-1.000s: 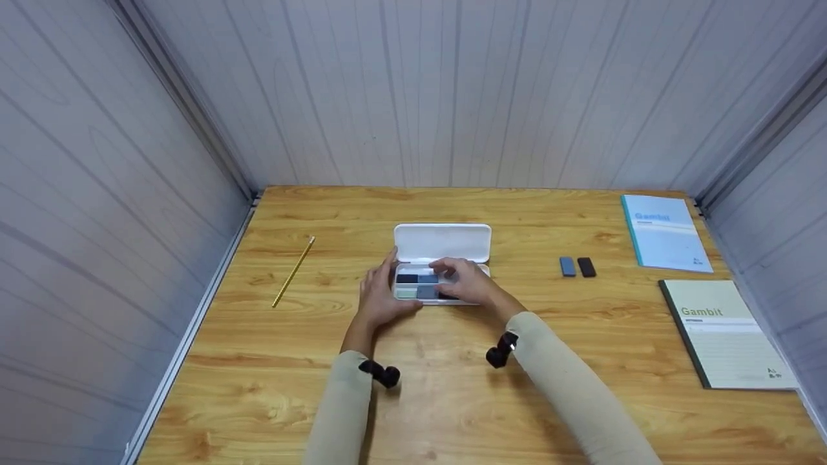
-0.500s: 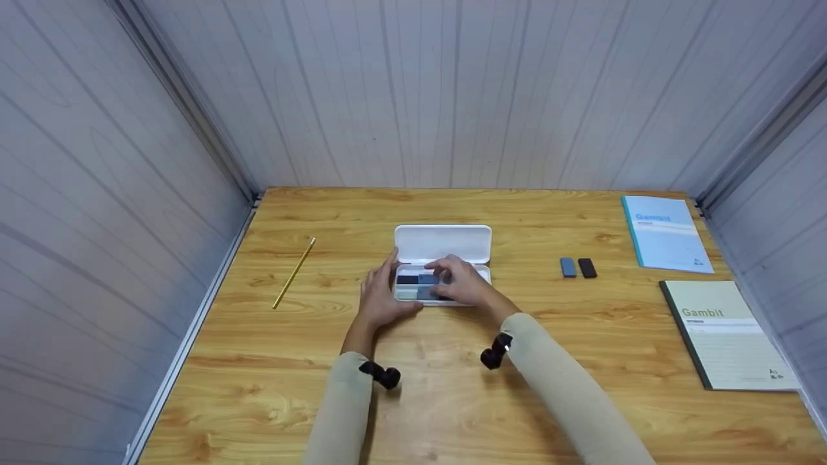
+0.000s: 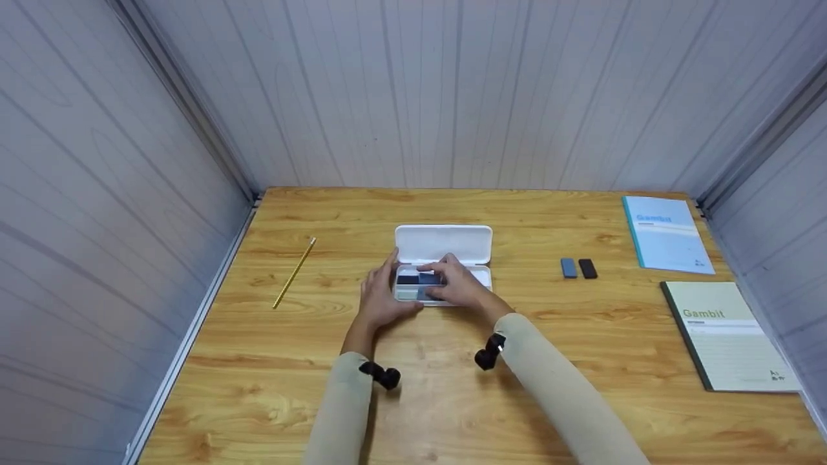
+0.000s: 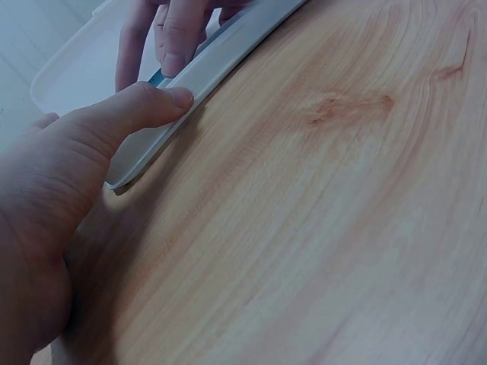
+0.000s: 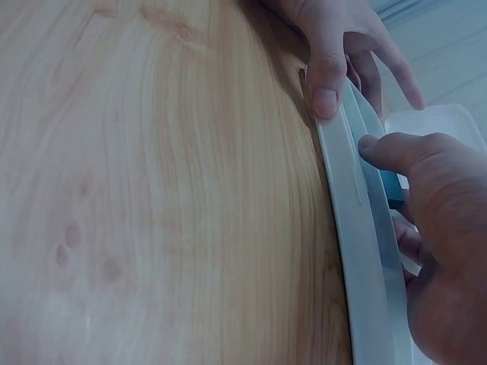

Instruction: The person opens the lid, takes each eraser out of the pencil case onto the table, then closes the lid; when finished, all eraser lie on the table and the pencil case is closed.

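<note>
A white pencil case [image 3: 443, 244] lies open on the table, lid tipped back. In its two rows sit a black eraser [image 3: 408, 280], a blue eraser [image 3: 429, 279], a pale green eraser [image 3: 406, 294] and a grey-blue eraser [image 3: 423, 294]. My left hand [image 3: 382, 294] grips the case's left end, thumb on the front rim and fingers along the side. My right hand [image 3: 460, 284] reaches over the case, its thumb and forefinger spread above the blue and grey-blue erasers. It hides the right part of both rows. In the right wrist view, the right thumb [image 5: 399, 152] overlaps the case's inner edge.
A yellow pencil [image 3: 294, 274] lies to the left. Right of the case are a loose blue eraser [image 3: 568, 268] and a loose black eraser [image 3: 588, 268]. A blue notebook [image 3: 669, 234] and a cream notebook [image 3: 730, 336] lie along the table's right side. Panel walls enclose the table.
My right hand has slid a little to the left over the case, covering more of the grey-blue eraser. The left hand and the case have stayed in place.
</note>
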`<state>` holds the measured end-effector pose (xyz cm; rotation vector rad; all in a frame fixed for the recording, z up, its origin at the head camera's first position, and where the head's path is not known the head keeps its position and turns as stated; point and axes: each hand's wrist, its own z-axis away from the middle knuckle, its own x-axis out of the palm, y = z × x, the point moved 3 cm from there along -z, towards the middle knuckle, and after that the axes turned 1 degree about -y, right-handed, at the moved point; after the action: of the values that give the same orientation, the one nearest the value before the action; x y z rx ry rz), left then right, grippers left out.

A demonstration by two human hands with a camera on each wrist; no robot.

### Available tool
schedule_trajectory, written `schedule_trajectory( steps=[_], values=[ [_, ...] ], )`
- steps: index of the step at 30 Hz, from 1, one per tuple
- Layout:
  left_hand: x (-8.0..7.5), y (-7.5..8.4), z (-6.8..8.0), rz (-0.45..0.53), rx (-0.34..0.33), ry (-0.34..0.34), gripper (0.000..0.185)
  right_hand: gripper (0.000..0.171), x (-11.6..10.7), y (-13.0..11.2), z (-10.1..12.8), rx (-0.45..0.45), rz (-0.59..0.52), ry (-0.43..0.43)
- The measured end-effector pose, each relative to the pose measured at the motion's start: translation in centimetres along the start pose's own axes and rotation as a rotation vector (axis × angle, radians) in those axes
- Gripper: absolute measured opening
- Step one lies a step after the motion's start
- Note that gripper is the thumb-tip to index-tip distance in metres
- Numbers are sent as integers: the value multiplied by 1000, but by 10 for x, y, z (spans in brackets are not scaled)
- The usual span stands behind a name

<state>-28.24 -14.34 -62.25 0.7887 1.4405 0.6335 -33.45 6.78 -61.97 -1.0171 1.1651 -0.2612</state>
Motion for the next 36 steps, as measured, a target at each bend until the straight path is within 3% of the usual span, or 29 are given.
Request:
schedule_trajectory(
  steps=[6, 13, 21, 26, 31, 36],
  values=[
    [0, -1, -1, 0, 4, 2, 133, 51, 2, -4, 1, -34, 39, 27],
    [0, -1, -1, -4, 11, -6, 132, 46, 2, 4, -1, -2, 33, 7],
    [0, -2, -2, -1, -3, -2, 133, 43, -3, 10, 1, -24, -28, 71],
    [0, 0, -1, 1, 2, 1, 134, 42, -10, 5, 5, -91, -90, 136],
    [0, 0, -1, -1, 1, 2, 134, 43, -20, -16, 15, -51, -164, 159],
    [0, -1, -2, -6, 0, 1, 133, 53, -21, -18, 16, -23, -241, 163]
  ],
)
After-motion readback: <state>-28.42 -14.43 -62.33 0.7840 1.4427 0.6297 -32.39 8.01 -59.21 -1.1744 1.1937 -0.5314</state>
